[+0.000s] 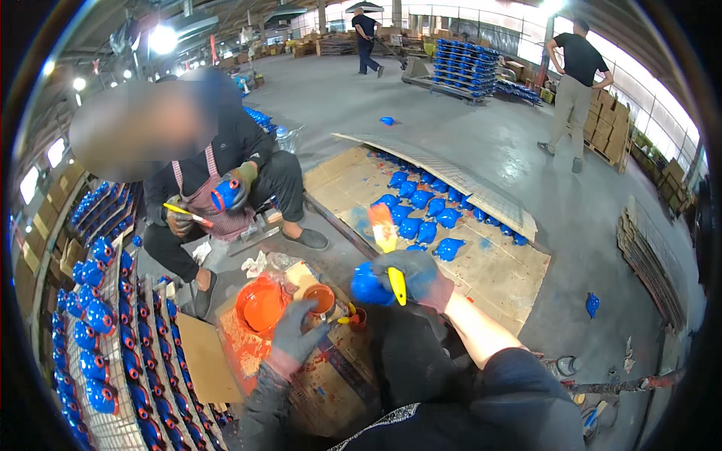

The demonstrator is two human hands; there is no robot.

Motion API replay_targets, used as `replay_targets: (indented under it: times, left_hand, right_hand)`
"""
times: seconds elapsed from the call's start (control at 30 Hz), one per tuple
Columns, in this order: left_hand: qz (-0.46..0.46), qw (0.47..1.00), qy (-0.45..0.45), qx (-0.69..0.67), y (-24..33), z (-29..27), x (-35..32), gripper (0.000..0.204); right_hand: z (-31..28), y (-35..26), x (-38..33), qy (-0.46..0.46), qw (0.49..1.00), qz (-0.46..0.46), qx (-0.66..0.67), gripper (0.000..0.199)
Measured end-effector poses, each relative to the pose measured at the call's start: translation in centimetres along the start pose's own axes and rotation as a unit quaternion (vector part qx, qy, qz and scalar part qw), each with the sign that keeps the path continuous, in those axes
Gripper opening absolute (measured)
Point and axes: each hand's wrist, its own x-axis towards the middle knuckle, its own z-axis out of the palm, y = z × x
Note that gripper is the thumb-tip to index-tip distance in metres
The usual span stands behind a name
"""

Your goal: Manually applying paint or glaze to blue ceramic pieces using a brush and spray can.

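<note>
My right hand [423, 279], in a dark grey glove, is closed round the yellow handle of a paintbrush [387, 239]. The bristles point up and are smeared orange. Against that hand's left side is a round, glossy blue part [368, 284], which it seems to hold too. My left hand [298, 337], also gloved, is empty with its fingers apart. Just beyond its fingertips stands a small can of orange paint [320, 299]. An orange-coated tub [262, 304] is to its left, and a small pot with a yellow-handled brush [355, 319] sits to its right.
Facing me at the left, a seated co-worker [218, 161] holds a blue part and a yellow brush. Racks of blue parts with orange rims [98, 338] stand at my left. Several blue parts [421, 199] lie on cardboard ahead. Stacked panels [650, 263] lean at the right.
</note>
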Motion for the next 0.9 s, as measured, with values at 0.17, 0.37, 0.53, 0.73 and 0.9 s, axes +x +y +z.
replay_targets:
  times: [0.17, 0.37, 0.53, 0.73, 0.9]
  left_hand:
    - [0.065, 0.992, 0.066, -0.080, 3.8, -3.0, 0.5, 0.066]
    - [-0.092, 0.774, 0.034, -0.625, 0.2, -4.0, -4.9, 0.068]
    - [-0.117, 0.662, 0.202, -0.713, -1.5, -7.7, -6.3, 0.074]
    - [0.036, 0.750, 0.371, -0.547, -2.0, -12.4, -6.0, 0.039]
    - [0.063, 0.613, 0.313, -0.723, -5.3, -14.9, -6.6, 0.075]
  right_hand:
    - [4.8, -7.9, 6.1, -0.055, 0.984, -0.171, -0.012, 0.016]
    - [14.6, -9.1, 9.1, -0.087, 0.977, -0.059, 0.185, 0.017]
    - [18.2, -4.8, 9.9, -0.212, 0.907, 0.090, 0.352, 0.027]
    - [23.4, -0.2, 12.0, -0.249, 0.966, 0.069, 0.005, 0.030]
    - [29.3, 5.4, 12.5, -0.234, 0.965, 0.112, 0.035, 0.027]
